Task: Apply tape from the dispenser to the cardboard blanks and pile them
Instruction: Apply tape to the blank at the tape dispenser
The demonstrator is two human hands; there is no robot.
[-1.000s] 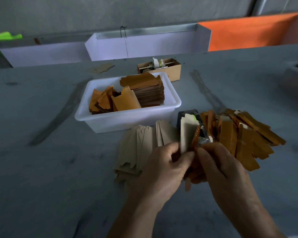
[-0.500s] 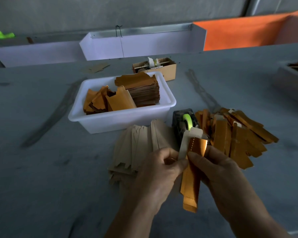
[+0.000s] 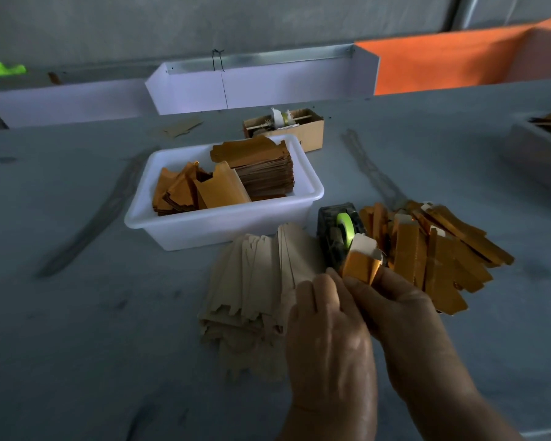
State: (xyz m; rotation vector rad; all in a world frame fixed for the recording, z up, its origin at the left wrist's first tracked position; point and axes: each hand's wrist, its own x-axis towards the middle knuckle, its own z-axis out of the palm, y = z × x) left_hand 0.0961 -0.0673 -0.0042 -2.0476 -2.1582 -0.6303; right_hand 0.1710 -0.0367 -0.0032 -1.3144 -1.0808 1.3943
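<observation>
1. Head view, looking down: my right hand pinches a folded orange cardboard blank by its lower part, fingers curled round it, with its pale end held up against the front of the tape dispenser.
2. My left hand lies alongside, knuckles up, fingers bent, their tips at the blank's left edge and the dispenser's base; I cannot tell whether they grip the blank or only touch it.
3. No brand, label or writing can be read on anything.
4. The dispenser is a dark, blocky body with a bright green tape roll set in it.
5. Just left of my hands lies a fanned pile of pale blanks, matte beige card in long strips with notched ends.
6. Right of the dispenser is a looser pile of orange blanks, glossy-faced, some with pale tips.
7. Beyond them stands a white plastic tub, smooth with a rolled rim, holding a neat brown stack and some leaning orange pieces.
8. Behind the tub sits a small open cardboard box; everything rests on a grey, scuffed table.
</observation>
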